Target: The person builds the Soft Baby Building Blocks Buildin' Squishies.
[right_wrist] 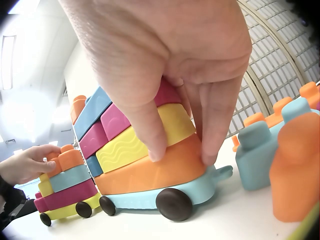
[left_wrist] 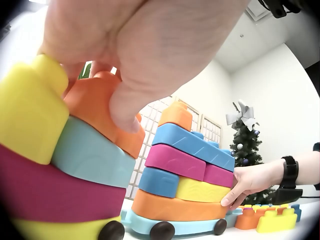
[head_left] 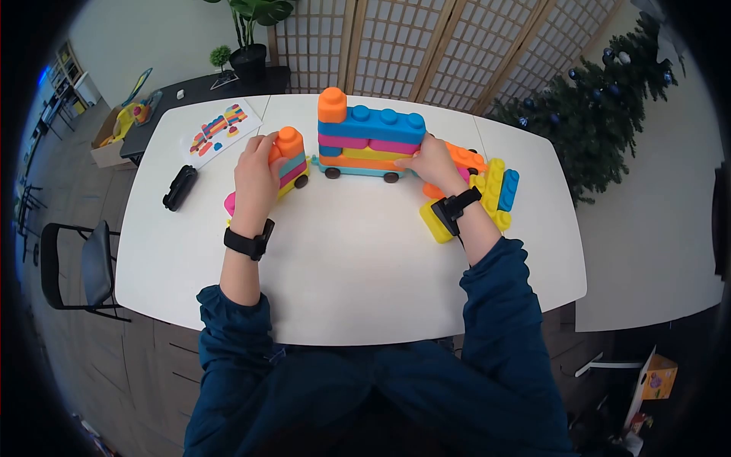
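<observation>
On the table point(head_left: 343, 266), our left hand point(head_left: 256, 177) grips an orange block point(left_wrist: 92, 102) on the small toy wagon point(head_left: 292, 177), and our right hand point(head_left: 435, 165) pinches the tall wagon point(head_left: 371, 131) beside it. Pulling up could pop our blocks off.

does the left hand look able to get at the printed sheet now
Probably yes: nothing visible stands between the left hand and the printed sheet, though that hand grips an orange block.

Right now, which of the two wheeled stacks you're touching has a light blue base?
The taller stack, in the right grip. It rides on a light blue base; the shorter stack, in the left grip, has a yellow base.
</observation>
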The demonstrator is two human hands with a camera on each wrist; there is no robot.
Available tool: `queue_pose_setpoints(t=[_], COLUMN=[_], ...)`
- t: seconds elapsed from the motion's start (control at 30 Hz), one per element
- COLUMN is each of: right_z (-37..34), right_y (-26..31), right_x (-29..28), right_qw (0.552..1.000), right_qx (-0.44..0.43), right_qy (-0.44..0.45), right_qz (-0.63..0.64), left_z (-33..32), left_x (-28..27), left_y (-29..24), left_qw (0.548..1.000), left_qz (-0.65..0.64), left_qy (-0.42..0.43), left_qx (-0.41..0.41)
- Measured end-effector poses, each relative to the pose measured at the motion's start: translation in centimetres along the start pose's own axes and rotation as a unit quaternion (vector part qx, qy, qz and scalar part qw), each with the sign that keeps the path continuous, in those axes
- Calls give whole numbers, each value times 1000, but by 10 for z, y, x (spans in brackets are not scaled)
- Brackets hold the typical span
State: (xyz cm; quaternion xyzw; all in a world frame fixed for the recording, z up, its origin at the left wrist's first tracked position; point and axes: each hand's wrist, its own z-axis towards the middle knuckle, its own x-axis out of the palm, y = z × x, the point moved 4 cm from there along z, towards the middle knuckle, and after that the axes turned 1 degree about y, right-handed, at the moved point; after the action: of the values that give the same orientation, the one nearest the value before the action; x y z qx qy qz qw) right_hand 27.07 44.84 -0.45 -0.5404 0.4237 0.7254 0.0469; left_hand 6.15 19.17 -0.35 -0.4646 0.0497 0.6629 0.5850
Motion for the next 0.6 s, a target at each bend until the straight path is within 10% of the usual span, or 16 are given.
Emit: queue_pose_setpoints(t=[0.4,0.6], right_z=[-4,16], right_y=[-25,-97], right_x=[-27,-69], right_qw=[995,990], right_qx=[-40,3], right_qy=[-43,-34], right_qz=[83,-136], left_z=[-15,-42], left_x=[-21,-38], left_y=[-33,-72], left_qw=[994,996], left_qz=[61,-36], left_qy=[-71,-37], left_qx=[56,72])
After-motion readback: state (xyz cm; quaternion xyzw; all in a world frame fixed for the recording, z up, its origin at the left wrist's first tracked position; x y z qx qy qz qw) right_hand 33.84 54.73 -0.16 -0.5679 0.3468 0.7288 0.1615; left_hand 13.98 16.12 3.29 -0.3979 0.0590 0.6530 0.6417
